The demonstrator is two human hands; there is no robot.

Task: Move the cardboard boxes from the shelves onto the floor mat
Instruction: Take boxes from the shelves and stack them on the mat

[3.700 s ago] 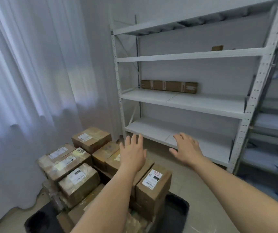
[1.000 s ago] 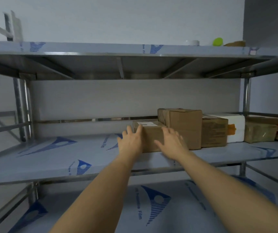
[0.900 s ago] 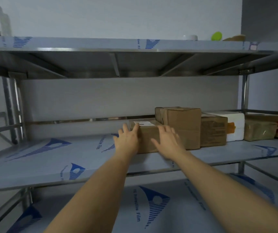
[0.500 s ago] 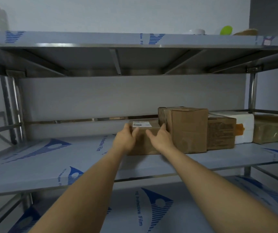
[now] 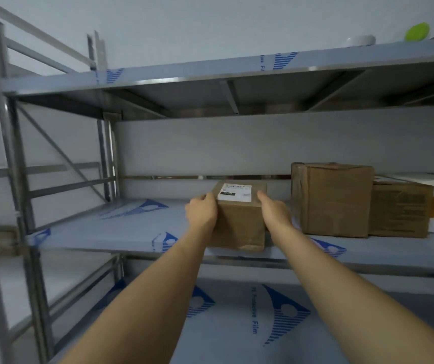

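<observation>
Mid-pick. Box [image 5: 239, 216] at frame centre, at front edge of middle shelf [image 5: 121, 227], clamped btwn left hand [image 5: 201, 212] & right hand [image 5: 273, 212], one per side. Not yet off shelf. Two more boxes [image 5: 334, 198] centre-right left to shift; mat out of view.

Storeroom, metal shelving [image 5: 142, 232] still in protective film, cardboard boxes [image 5: 331, 198] on a shelf, bare walls
</observation>
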